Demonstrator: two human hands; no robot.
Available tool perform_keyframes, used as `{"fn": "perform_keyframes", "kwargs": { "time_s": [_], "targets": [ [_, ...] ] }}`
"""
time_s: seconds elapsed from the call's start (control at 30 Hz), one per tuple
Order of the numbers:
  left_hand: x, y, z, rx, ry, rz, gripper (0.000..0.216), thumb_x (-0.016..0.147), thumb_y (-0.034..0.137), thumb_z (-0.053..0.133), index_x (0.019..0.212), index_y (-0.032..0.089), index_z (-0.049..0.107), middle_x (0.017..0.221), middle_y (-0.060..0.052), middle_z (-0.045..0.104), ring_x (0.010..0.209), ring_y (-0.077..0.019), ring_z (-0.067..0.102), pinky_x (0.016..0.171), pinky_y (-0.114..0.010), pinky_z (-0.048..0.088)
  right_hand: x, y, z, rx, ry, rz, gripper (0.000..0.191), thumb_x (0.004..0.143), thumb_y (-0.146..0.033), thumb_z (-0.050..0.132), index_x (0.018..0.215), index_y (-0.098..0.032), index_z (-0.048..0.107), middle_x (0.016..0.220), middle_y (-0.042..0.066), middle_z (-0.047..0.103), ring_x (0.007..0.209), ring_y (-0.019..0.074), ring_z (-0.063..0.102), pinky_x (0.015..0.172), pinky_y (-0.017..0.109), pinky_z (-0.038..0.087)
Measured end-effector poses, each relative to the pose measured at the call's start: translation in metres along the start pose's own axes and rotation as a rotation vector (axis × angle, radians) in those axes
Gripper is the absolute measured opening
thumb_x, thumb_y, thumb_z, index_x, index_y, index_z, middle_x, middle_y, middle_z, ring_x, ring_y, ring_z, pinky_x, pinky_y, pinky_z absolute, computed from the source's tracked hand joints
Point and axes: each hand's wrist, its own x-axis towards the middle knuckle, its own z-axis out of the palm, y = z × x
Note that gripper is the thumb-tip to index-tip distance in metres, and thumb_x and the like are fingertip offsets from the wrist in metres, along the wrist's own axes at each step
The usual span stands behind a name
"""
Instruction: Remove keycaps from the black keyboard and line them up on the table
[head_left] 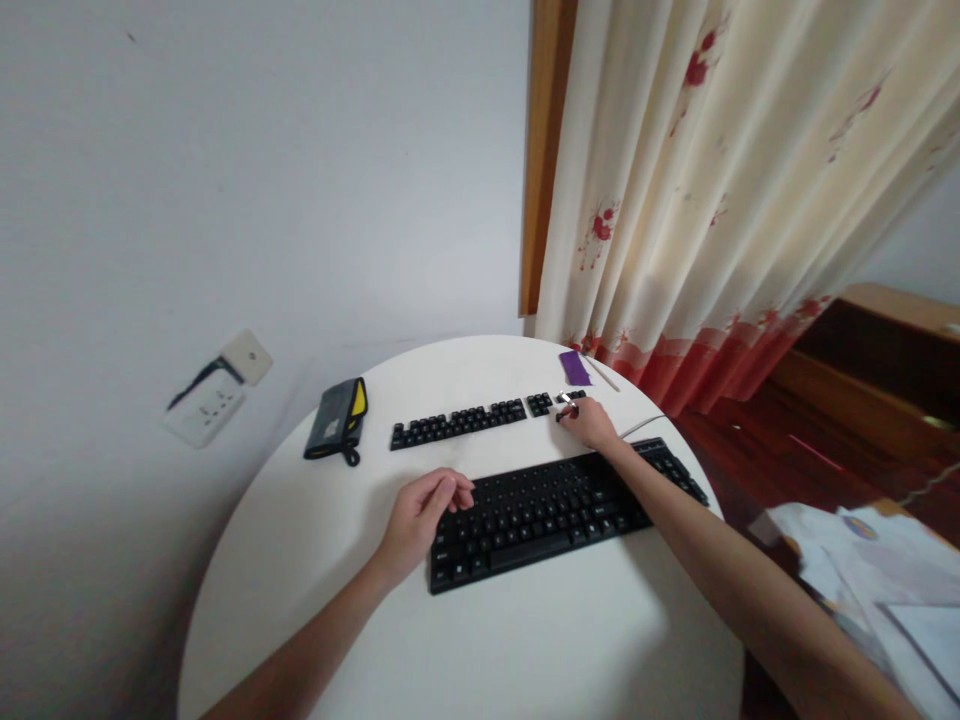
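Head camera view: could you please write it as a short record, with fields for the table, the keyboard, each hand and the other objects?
Table: white, rounded top
Keyboard: black keyboard, lying in front of the person
Left hand: left hand, fingers curled, at the keyboard's left end; contact unclear
Right hand: right hand, pinching a small shiny-ended object, too small to identify
Beyond keyboard: black keycaps set out in groups
Far left: grey and yellow pouch
Far right: purple cloth, beside a thin pale stick

Black keyboard; white tabletop; purple cloth; cream curtain, red-splashed.
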Motion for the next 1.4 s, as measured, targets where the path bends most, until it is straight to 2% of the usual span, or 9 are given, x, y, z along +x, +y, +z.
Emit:
{"fn": "perform_keyframes", "kwargs": {
  "time_s": [0.17, 0.57, 1.13, 1.27, 1.4],
  "targets": [
    [0.0, 0.0, 0.0, 0.012, -0.013, -0.015, 0.04, 0.096, 0.045, 0.049, 0.083, 0.013, 0.069, 0.069, -0.005, 0.068, 0.066, -0.0155, 0.06, 0.062, -0.026, 0.047, 0.004, 0.002, 0.006, -0.037, 0.006, 0.025, 0.024, 0.079, -0.025, 0.068, 0.101, -0.016, 0.074, 0.09, 0.009, 0.073, 0.086, 0.0198, 0.067, 0.07, 0.023, 0.042],
    [-0.001, 0.001, 0.001, 0.059, -0.041, -0.031, 0.042, 0.096, 0.046, 0.047, 0.081, 0.014, 0.07, 0.068, -0.006, 0.069, 0.064, -0.0159, 0.061, 0.06, -0.026, 0.047, 0.014, -0.002, 0.014, -0.088, 0.038, 0.075, 0.019, 0.08, -0.026, 0.065, 0.095, -0.017, 0.074, 0.096, 0.014, 0.073, 0.091, 0.0266, 0.068, 0.073, 0.028, 0.045],
    [0.0, -0.002, -0.002, 0.097, -0.043, -0.048, 0.036, 0.095, 0.041, 0.051, 0.082, 0.014, 0.071, 0.068, -0.005, 0.069, 0.062, -0.0144, 0.059, 0.058, -0.024, 0.047, 0.018, -0.007, 0.016, -0.073, 0.045, 0.056, 0.017, 0.08, -0.019, 0.064, 0.093, -0.016, 0.074, 0.095, 0.014, 0.073, 0.091, 0.0249, 0.068, 0.072, 0.026, 0.044],
    [0.001, -0.005, -0.003, 0.102, -0.029, -0.043, 0.034, 0.095, 0.039, 0.051, 0.083, 0.014, 0.071, 0.068, -0.004, 0.068, 0.061, -0.0139, 0.059, 0.058, -0.023, 0.047, 0.014, -0.009, 0.012, -0.029, 0.082, 0.044, 0.017, 0.079, -0.018, 0.063, 0.092, -0.016, 0.074, 0.093, 0.014, 0.073, 0.087, 0.0245, 0.068, 0.071, 0.026, 0.043],
    [0.002, -0.004, -0.004, 0.109, -0.007, -0.039, 0.035, 0.095, 0.04, 0.051, 0.083, 0.014, 0.071, 0.067, -0.004, 0.068, 0.061, -0.014, 0.059, 0.058, -0.024, 0.047, 0.005, -0.012, -0.006, 0.048, 0.181, -0.006, 0.019, 0.084, -0.025, 0.058, 0.09, -0.014, 0.072, 0.087, 0.014, 0.073, 0.085, 0.0245, 0.066, 0.073, 0.028, 0.043]
  ]
}}
